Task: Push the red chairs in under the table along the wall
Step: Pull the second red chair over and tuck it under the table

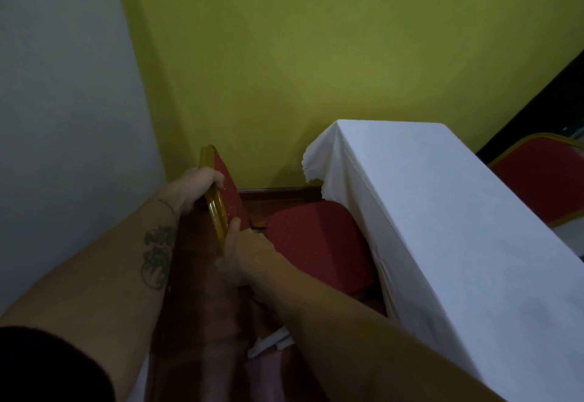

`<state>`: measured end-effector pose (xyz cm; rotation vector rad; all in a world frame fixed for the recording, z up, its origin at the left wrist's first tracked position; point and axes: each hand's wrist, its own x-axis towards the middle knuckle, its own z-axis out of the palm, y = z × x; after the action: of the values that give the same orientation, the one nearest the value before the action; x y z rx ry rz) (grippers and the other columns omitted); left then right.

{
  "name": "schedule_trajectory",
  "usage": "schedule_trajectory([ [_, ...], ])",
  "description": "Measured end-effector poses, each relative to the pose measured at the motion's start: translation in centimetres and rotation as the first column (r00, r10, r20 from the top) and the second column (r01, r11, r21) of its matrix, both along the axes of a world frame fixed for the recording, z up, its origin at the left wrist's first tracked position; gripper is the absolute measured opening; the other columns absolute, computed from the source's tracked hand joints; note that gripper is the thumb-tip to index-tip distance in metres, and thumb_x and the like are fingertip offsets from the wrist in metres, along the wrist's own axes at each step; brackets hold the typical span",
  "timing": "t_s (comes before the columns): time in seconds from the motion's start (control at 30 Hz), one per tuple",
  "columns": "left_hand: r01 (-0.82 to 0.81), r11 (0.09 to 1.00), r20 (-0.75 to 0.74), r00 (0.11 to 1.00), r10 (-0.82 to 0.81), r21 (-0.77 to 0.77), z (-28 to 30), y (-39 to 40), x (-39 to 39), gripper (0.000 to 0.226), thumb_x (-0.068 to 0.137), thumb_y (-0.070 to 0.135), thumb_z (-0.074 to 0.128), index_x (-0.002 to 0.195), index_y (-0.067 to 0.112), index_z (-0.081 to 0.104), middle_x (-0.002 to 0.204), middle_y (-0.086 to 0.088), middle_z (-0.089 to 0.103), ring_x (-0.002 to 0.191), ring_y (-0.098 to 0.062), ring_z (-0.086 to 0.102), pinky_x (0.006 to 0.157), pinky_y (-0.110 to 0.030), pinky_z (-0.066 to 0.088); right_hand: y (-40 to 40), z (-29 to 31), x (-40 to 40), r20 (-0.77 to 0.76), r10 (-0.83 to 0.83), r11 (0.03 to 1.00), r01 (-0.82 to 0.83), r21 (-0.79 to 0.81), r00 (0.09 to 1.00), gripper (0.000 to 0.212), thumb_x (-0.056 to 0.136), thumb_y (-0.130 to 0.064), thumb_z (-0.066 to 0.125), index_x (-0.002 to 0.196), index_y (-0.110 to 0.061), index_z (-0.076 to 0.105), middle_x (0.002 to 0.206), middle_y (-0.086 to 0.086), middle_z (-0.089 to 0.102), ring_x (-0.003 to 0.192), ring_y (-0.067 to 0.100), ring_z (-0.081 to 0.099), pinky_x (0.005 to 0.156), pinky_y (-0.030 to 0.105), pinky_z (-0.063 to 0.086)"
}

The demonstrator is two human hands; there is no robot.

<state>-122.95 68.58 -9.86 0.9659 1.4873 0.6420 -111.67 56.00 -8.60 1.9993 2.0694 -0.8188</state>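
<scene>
A red chair with a gold frame stands in the corner, its backrest (228, 193) toward me and its dotted red seat (319, 243) reaching partly under the table. My left hand (197, 188) grips the far end of the backrest's gold top rail. My right hand (241, 253) holds the near end of the same rail. The table (442, 212) is covered by a white cloth that hangs down its sides and hides the chair's front edge.
A yellow-green wall (316, 53) closes the far side, a pale wall (63, 101) the left. A second red chair (543, 177) stands beyond the table at the right edge. White scraps (271, 343) lie on the reddish floor below my right arm.
</scene>
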Motion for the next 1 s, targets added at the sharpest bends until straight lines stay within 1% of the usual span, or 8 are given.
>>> schedule_trajectory([
  [0.23,-0.004,0.999,0.02,1.0,0.003,0.051,-0.9,4.0,4.0,0.012,0.078,0.013,0.057,0.088,0.008,0.053,0.085,-0.011,0.06,0.078,-0.029,0.061,0.076,-0.041,0.053,3.8,-0.3,2.3,-0.007,-0.081,0.997,0.081,0.012,0.997,0.088,0.096,-0.033,0.063,0.157,0.001,0.009,0.148,0.023,0.047,0.134,0.042,0.047,0.103,0.046,0.041],
  [0.33,-0.026,0.99,-0.086,0.996,0.038,0.135,-1.0,4.8,6.6,0.04,0.081,0.019,0.062,0.113,0.003,0.043,0.096,-0.01,0.062,0.086,-0.027,0.062,0.074,-0.039,0.054,4.9,-0.3,3.8,0.007,-0.139,0.99,0.139,0.0,0.99,0.082,0.093,-0.032,0.066,0.153,-0.004,0.018,0.146,0.021,0.049,0.132,0.042,0.049,0.1,0.047,0.042],
  [0.4,-0.018,0.98,-0.155,0.987,0.05,0.197,-0.6,5.0,8.4,0.05,0.088,0.015,0.06,0.129,0.01,0.031,0.091,-0.005,0.054,0.083,-0.024,0.057,0.062,-0.034,0.047,5.3,-0.5,4.9,0.061,-0.149,0.989,0.149,0.008,0.987,0.083,0.092,-0.035,0.067,0.152,-0.005,0.018,0.145,0.019,0.051,0.131,0.041,0.051,0.099,0.048,0.042],
  [0.47,0.028,0.965,-0.251,0.967,0.039,0.26,-0.6,5.3,10.0,0.063,0.086,0.017,0.058,0.14,0.016,0.028,0.098,-0.007,0.059,0.088,-0.029,0.061,0.065,-0.034,0.047,5.4,-0.8,6.1,0.107,-0.163,0.986,0.159,0.045,0.981,0.077,0.091,-0.037,0.067,0.148,-0.006,0.023,0.14,0.018,0.055,0.128,0.039,0.054,0.095,0.047,0.043],
  [0.57,0.097,0.948,-0.35,0.937,0.016,0.302,-0.9,6.1,12.0,0.063,0.076,0.023,0.058,0.137,0.017,0.041,0.109,-0.012,0.063,0.099,-0.036,0.063,0.081,-0.042,0.054,5.6,-1.2,7.9,0.14,-0.183,0.981,0.17,0.097,0.973,0.061,0.094,-0.032,0.061,0.14,-0.008,0.03,0.134,0.017,0.059,0.122,0.038,0.057,0.089,0.047,0.045],
  [0.67,0.164,0.931,-0.394,0.919,-0.024,0.326,-0.7,7.4,13.3,0.044,0.075,0.027,0.059,0.117,0.014,0.055,0.105,-0.01,0.065,0.098,-0.035,0.063,0.082,-0.04,0.053,6.1,-1.5,9.1,0.139,-0.213,0.974,0.199,0.107,0.967,0.053,0.097,-0.029,0.059,0.138,-0.008,0.031,0.131,0.018,0.06,0.119,0.038,0.059,0.089,0.047,0.048],
  [0.73,0.195,0.927,-0.424,0.904,-0.044,0.319,-0.9,8.3,13.9,0.051,0.075,0.03,0.058,0.123,0.013,0.055,0.109,-0.011,0.066,0.1,-0.035,0.063,0.084,-0.041,0.052,6.8,-1.7,9.6,0.126,-0.241,0.969,0.231,0.093,0.962,0.054,0.096,-0.026,0.06,0.138,-0.01,0.03,0.129,0.018,0.06,0.116,0.038,0.061,0.09,0.047,0.05],
  [1.0,0.303,0.897,-0.451,0.882,-0.136,0.321,-1.7,8.5,16.3,0.087,0.091,0.045,0.052,0.157,0.009,0.008,0.14,-0.022,0.054,0.122,-0.043,0.055,0.101,-0.048,0.047,6.8,-2.5,11.8,-0.001,-0.372,0.924,0.37,0.096,0.928,0.074,0.098,-0.026,0.056,0.156,-0.023,0.011,0.128,0.017,0.061,0.113,0.039,0.061,0.093,0.05,0.047],
])
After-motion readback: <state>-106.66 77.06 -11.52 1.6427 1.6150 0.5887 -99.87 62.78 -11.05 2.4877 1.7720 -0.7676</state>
